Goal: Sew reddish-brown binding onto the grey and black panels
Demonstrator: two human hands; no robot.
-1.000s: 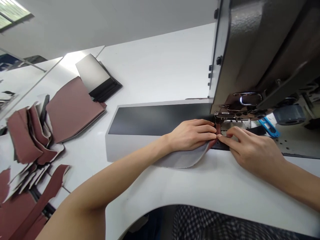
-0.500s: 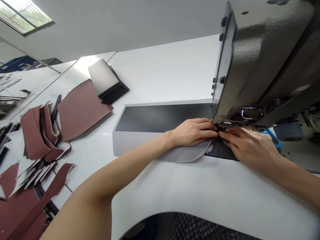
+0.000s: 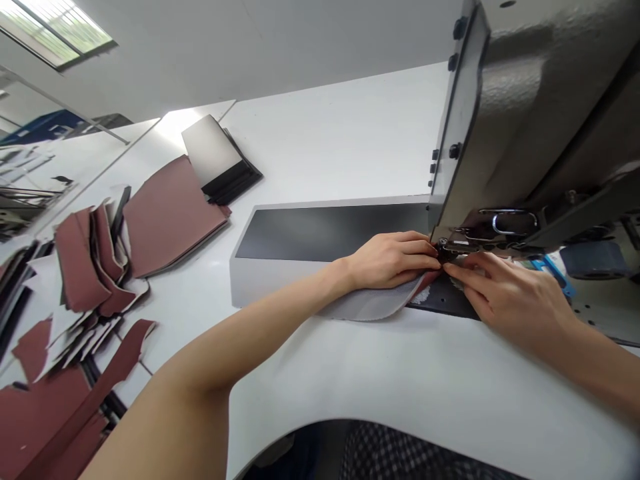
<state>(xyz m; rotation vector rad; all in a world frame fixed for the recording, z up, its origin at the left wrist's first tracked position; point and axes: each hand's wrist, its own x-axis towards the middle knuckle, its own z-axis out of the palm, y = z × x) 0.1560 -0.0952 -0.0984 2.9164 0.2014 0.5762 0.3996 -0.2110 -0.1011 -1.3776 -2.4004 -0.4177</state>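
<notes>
My left hand (image 3: 393, 260) lies flat, fingers together, on a grey-backed piece of material (image 3: 367, 305) with a reddish-brown face, pressing it at the foot of the grey sewing machine (image 3: 530, 113). My right hand (image 3: 505, 297) comes in from the right with its fingertips pinched on the piece's reddish edge right below the presser foot (image 3: 453, 248). The fingertips of both hands almost meet there. The needle itself is hidden by the machine head.
Piles of reddish-brown cut pieces (image 3: 100, 260) lie on the white table (image 3: 400, 380) at the left, with a stack of dark sheets (image 3: 220, 163) behind them. A black-topped grey block (image 3: 320, 233) stands left of the machine. A blue tool (image 3: 555, 273) shows behind my right hand.
My view has shifted right and up slightly. Both hands have edged closer under the presser foot, and the reddish edge shows less than before.
</notes>
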